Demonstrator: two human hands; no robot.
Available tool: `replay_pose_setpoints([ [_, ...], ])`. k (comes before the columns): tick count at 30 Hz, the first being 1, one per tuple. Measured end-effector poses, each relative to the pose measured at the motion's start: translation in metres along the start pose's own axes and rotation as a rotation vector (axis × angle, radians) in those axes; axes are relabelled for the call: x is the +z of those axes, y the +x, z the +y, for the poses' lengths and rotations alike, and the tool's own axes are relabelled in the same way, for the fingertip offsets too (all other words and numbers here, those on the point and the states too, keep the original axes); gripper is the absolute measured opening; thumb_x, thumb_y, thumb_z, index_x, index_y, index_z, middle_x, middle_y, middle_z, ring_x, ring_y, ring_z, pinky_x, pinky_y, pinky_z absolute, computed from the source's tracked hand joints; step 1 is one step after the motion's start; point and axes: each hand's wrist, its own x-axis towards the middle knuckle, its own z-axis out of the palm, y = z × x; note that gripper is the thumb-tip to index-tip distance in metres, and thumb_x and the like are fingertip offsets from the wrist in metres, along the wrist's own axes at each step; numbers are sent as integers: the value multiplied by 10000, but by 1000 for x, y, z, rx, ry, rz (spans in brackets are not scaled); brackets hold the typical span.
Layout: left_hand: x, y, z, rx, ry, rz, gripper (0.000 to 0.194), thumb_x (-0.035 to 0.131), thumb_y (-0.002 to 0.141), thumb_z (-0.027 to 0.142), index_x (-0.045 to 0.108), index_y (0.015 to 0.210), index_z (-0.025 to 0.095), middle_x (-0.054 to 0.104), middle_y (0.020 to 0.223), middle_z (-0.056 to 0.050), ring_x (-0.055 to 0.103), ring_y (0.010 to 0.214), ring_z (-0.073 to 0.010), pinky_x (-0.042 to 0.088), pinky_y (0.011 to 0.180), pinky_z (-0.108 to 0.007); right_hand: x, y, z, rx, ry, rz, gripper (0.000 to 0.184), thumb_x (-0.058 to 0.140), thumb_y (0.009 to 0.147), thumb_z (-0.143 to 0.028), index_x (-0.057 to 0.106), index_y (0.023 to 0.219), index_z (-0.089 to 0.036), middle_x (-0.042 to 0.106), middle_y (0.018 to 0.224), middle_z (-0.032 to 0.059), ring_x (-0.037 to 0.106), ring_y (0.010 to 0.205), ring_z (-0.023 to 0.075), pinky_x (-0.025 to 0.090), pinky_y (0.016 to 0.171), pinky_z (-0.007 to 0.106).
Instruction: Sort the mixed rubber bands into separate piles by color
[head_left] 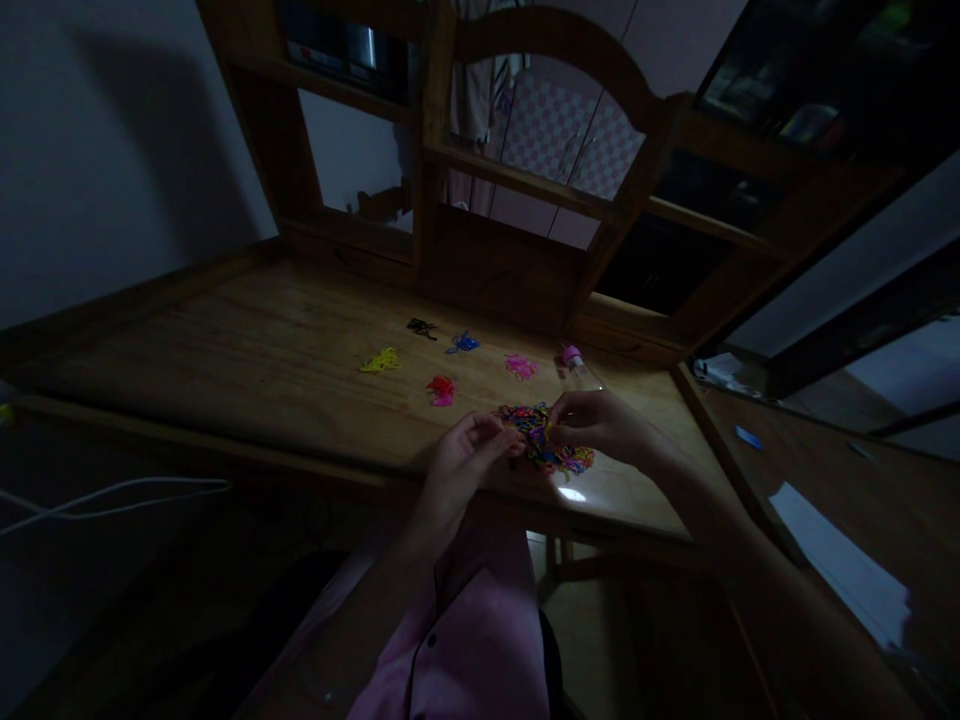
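Observation:
A mixed heap of small coloured rubber bands point(574, 462) lies on the wooden desk between my two hands. My left hand point(480, 440) is at the heap's left edge, thumb and fingers drawn together; whatever they hold is too small and dark to make out. From the right, my right hand point(592, 420) reaches over the heap with its fingers pinched on a rubber band at the top. Beyond the hands sit separate little piles: yellow bands point(382, 360), black bands point(422, 328), blue bands point(463, 343), red bands point(442, 390) and pink bands point(520, 367).
A clear bottle with a pink cap point(573, 358) is behind my right hand. The wooden desk point(285, 350) has a shelf unit with a mirror point(577, 130) along its back. Right of it, papers point(840, 560) rest on another surface. A white cable point(150, 482) hangs at the left.

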Motion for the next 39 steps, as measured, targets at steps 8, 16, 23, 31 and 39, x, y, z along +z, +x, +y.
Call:
replay_pose_setpoints([
  [8, 24, -15, -7, -198, -269, -42, 302, 670, 738, 113, 664, 1040, 122, 697, 1003, -70, 647, 948, -152, 499, 880, -235, 25, -20, -26, -67, -165, -10, 89, 654, 778, -213, 665, 855, -168, 706, 780, 27, 679, 702, 155, 539, 647, 260],
  [16, 31, -23, -9, -412, -636, -54, 377, 431, 666, -3, 688, 929, 84, 711, 992, -120, 643, 1046, -204, 477, 1006, -326, 33, -23, -32, -149, -424, -60, 182, 624, 812, -155, 720, 956, -211, 728, 884, 16, 676, 794, 155, 523, 709, 261],
  [23, 8, -22, 10, -310, -545, -65, 398, 347, 746, 15, 663, 965, 118, 684, 1050, -129, 551, 1225, -205, 547, 885, -388, 7, -20, -29, -254, -431, 273, 178, 571, 885, -300, 689, 955, -186, 704, 907, 53, 655, 750, 152, 515, 662, 265],
  [31, -61, 30, 58, 42, -98, 248, 286, 423, 802, 170, 672, 927, 235, 677, 1092, -116, 438, 1321, -215, 432, 1047, -413, -67, 7, 47, -241, -416, 737, 264, 555, 855, -400, 665, 875, -161, 691, 747, 71, 626, 557, 167, 457, 502, 269],
  [39, -106, 101, 79, 331, 115, 493, 301, 366, 835, 240, 657, 831, 165, 697, 980, -70, 564, 1142, -196, 333, 1100, -385, -93, 44, 84, -267, -413, 957, 311, 495, 862, -433, 647, 879, -163, 671, 697, 57, 591, 505, 161, 430, 484, 256],
])
